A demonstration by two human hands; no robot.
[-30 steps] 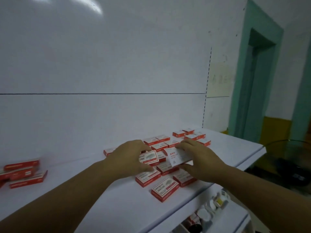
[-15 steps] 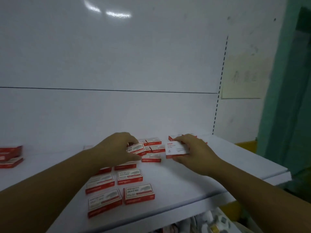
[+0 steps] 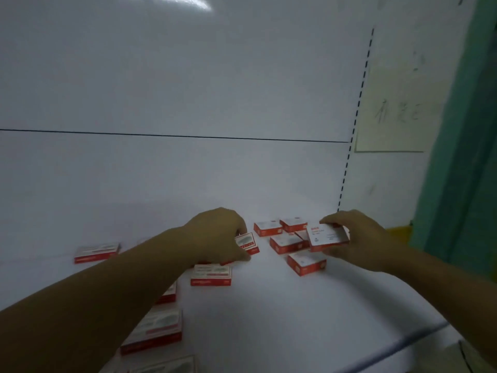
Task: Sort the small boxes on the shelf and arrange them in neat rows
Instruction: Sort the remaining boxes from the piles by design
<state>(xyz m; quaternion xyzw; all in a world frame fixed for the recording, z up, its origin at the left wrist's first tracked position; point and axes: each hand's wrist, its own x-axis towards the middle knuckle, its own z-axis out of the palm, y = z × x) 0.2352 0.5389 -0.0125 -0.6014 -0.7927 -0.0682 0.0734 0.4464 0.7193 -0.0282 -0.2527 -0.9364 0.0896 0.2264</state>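
Head view: left hand [image 3: 215,232] pinches a tilted box [image 3: 248,243] over the shelf [image 3: 295,319]. At its 3 o'clock, right hand [image 3: 360,238] grips a lifted box [image 3: 326,235], white face up. Loose boxes [image 3: 285,243] lie between them, and a row [image 3: 211,274] trails toward 7 o'clock.

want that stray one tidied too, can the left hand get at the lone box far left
Likely yes: the shelf between the left hand and the lone box looks open, though it grips a tilted box.
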